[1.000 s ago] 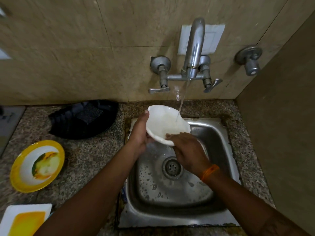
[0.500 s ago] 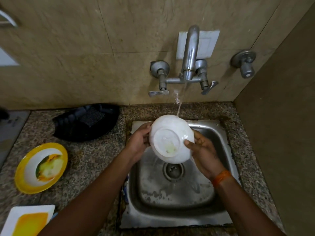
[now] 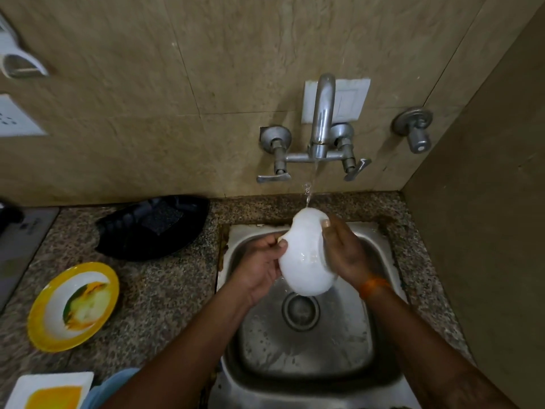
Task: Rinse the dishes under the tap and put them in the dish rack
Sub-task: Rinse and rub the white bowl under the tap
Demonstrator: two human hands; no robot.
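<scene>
I hold a white bowl (image 3: 305,255) over the steel sink (image 3: 383,343), turned on its side with its outer wall toward me. My left hand (image 3: 259,270) grips its left rim. My right hand (image 3: 343,250) presses against its right side, thumb on top. Water runs from the wall tap (image 3: 323,119) onto the bowl's upper edge. A yellow-rimmed plate (image 3: 73,305) lies on the counter at the left. A white square plate (image 3: 50,389) with a yellow centre sits at the bottom left corner.
A black oval tray (image 3: 153,227) with a dark scrub pad rests on the granite counter (image 3: 165,290) left of the sink. A second valve (image 3: 414,129) sticks out of the wall at right. A side wall closes off the right.
The bowl went from open side up, to base toward me, to lying on its side under the stream. My right hand moved up onto its right side. The view tilted upward.
</scene>
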